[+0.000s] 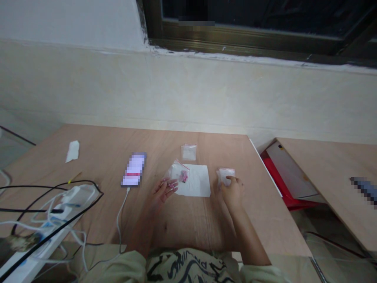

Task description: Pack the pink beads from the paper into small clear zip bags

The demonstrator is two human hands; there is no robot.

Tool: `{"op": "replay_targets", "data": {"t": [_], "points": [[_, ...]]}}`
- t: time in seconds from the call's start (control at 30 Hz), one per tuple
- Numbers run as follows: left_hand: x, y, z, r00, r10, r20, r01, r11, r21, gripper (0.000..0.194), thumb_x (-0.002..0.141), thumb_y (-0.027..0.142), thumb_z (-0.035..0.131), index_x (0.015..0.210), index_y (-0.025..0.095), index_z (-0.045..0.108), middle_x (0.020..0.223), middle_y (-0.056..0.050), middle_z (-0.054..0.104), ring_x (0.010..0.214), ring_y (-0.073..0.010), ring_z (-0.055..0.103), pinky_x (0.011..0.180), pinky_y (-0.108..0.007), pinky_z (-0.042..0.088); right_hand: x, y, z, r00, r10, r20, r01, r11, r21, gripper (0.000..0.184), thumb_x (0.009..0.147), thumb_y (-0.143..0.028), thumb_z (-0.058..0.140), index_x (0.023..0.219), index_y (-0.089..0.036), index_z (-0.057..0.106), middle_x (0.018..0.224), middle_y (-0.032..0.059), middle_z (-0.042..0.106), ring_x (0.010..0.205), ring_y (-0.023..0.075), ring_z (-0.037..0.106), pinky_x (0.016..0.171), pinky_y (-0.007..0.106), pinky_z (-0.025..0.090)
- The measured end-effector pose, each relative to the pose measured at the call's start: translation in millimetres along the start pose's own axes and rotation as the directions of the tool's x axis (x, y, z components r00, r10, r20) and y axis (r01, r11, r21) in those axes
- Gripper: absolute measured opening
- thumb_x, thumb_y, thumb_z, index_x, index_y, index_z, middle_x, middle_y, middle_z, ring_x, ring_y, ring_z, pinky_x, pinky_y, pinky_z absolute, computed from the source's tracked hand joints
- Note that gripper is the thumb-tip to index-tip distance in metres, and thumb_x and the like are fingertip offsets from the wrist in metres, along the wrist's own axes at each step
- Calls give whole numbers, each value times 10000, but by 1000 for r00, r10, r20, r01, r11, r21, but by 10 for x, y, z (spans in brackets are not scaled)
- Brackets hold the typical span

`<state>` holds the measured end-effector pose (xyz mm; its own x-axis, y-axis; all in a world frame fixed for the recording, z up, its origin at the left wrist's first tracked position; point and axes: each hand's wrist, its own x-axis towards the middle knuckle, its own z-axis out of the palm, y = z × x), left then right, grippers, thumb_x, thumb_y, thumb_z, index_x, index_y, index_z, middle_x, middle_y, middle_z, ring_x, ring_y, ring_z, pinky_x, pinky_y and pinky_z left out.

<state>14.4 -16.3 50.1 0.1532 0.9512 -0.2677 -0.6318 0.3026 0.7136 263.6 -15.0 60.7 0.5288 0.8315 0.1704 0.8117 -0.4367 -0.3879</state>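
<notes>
Catalogue entry: left hand (163, 192), fingers loosely open, is resting against a clear zip bag of pink pieces (180, 172) at the edge of a white paper sheet (196, 184). Right hand (232, 192) is gripping a second zip bag (225, 176) beside the sheet.

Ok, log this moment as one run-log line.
left grip: touching small zip bag of pink pieces | right grip: holding small whitish bag | nearby: paper sheet, third small bag
</notes>
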Motion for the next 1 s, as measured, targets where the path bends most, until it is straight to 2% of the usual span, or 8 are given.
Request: {"op": "replay_targets", "data": {"t": [0.2,0.3,0.37,0.47,0.53,0.63,0.8,1.0], "points": [[-17,-9,-12,1000,-11,-12,11,1000,2,146,707,226,611,834,168,568,906,-61,677,885,-209,613,886,-428,400,-1,-37,-58,1000,26,8,-26,998,64,341,672,-279,481,940,-94,581,986,212,550,921,314,489,758,415,336],[14,-21,-2,1000,-5,24,5,1000,-2,138,712,222,606,834,171,570,909,-60,675,899,-216,608,884,-436,398,-13,-168,-62,999,-49,13,43,960,277,323,675,-306,490,905,-99,584,978,188,563,961,295,476,797,414,342],[41,-36,22,999,-8,49,8,1000,0,136,717,215,601,842,170,571,922,-63,672,912,-219,602,880,-439,399,-32,-318,-40,985,-149,85,88,862,500,300,681,-350,502,861,-125,587,936,142,590,932,257,502,787,387,374],[77,-68,67,998,-11,69,10,1000,5,133,725,209,593,851,169,575,903,-57,673,924,-223,595,874,-444,403,-55,-571,5,920,-284,271,-17,661,750,285,701,-413,500,804,-162,587,853,81,620,818,198,556,699,330,433],[91,-94,88,997,-12,80,12,1000,3,133,722,216,597,845,168,582,868,-44,673,943,-227,585,873,-439,408,-50,-698,23,883,-336,328,-79,582,809,270,715,-418,494,758,-168,589,791,60,626,751,170,571,664,299,444],[93,-126,99,996,-15,85,13,1000,18,143,701,227,620,828,167,594,857,-31,661,933,-224,588,879,-416,414,-11,-777,29,889,-332,315,-108,516,850,247,717,-409,500,700,-174,576,717,39,624,684,147,571,637,273,440],[42,-122,141,996,-54,71,48,996,74,168,673,226,643,820,155,603,882,-46,663,917,-215,594,932,-402,372,13,-765,33,898,-310,312,-108,532,840,225,713,-394,508,672,-178,556,679,28,614,644,141,562,608,261,431],[-5,-8,98,997,-52,56,33,953,302,275,618,135,660,888,175,620,948,-51,664,946,-236,574,899,-368,388,-96,-829,-5,907,-318,275,-35,595,803,188,736,-346,458,662,-181,509,641,21,580,639,155,552,606,270,419]]}}
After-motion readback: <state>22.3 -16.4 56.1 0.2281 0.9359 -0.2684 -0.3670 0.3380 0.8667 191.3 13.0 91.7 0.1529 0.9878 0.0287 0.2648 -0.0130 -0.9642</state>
